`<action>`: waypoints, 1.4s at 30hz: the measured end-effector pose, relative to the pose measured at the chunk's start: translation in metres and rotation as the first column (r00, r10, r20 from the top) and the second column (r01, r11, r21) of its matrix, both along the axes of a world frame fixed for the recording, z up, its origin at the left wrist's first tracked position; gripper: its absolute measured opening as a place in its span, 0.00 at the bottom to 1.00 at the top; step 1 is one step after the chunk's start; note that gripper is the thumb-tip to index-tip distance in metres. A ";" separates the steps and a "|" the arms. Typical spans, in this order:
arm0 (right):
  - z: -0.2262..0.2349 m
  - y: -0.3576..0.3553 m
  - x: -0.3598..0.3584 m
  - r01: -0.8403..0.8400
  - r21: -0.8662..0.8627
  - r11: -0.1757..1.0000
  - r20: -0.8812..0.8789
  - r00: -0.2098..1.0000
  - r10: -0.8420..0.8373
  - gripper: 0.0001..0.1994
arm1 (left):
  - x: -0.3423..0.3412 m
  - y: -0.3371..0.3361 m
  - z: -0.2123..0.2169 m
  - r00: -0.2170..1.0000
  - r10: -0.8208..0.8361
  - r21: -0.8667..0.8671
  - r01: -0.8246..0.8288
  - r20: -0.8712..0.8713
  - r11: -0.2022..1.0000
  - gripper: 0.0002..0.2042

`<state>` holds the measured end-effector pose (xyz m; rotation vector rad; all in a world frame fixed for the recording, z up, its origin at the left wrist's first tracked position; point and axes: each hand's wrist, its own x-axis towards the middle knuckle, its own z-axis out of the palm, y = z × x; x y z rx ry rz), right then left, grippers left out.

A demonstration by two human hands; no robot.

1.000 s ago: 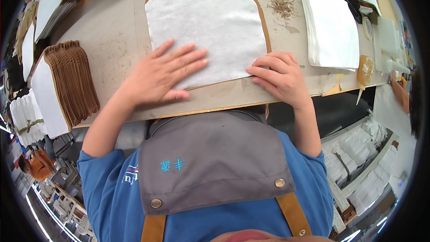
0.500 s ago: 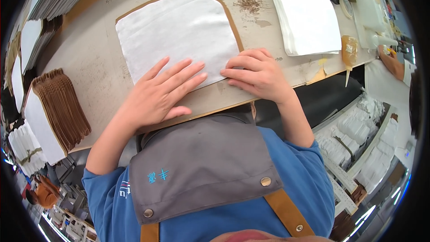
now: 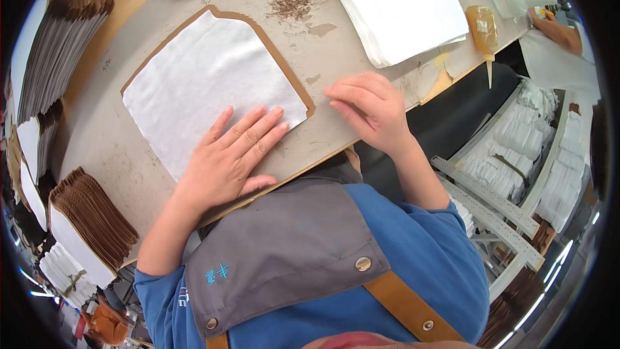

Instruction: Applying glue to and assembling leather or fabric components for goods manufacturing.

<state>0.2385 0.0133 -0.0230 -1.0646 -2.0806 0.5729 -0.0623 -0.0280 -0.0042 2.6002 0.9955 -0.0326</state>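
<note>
We see a white fabric sheet [image 3: 206,84] lying flat on a brown backing piece [image 3: 292,81] of the same outline, whose edge shows as a thin border along its far and right sides. Both lie on the worktable, left of centre, corners clipped at the far right.

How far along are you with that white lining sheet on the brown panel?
Already done: the white sheet lies flat on the brown panel, a thin brown border showing around it. In hand: the left hand presses flat on the sheet's near corner, while the right hand rests on the bare table beside it. Left: a stack of white sheets and a glue bottle wait at the right.
</note>
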 end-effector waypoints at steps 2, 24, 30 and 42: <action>-0.002 -0.001 0.002 -0.003 0.032 0.999 0.046 0.999 0.002 0.10 | 0.008 0.005 0.000 1.000 -0.007 0.014 0.007 0.013 1.000 0.43; 0.009 0.003 -0.005 -0.106 -0.004 0.994 0.190 0.976 0.105 0.13 | -0.035 0.085 0.002 0.983 0.181 0.092 -0.183 0.034 0.979 0.35; 0.010 0.007 -0.005 -0.101 -0.020 0.995 0.210 0.972 0.103 0.13 | -0.047 0.104 -0.005 0.999 0.041 0.043 -0.043 0.032 0.998 0.37; 0.009 -0.002 -0.002 -0.051 -0.034 0.998 0.212 0.976 0.057 0.13 | -0.058 0.108 -0.008 0.934 0.356 0.187 -0.356 0.033 0.916 0.40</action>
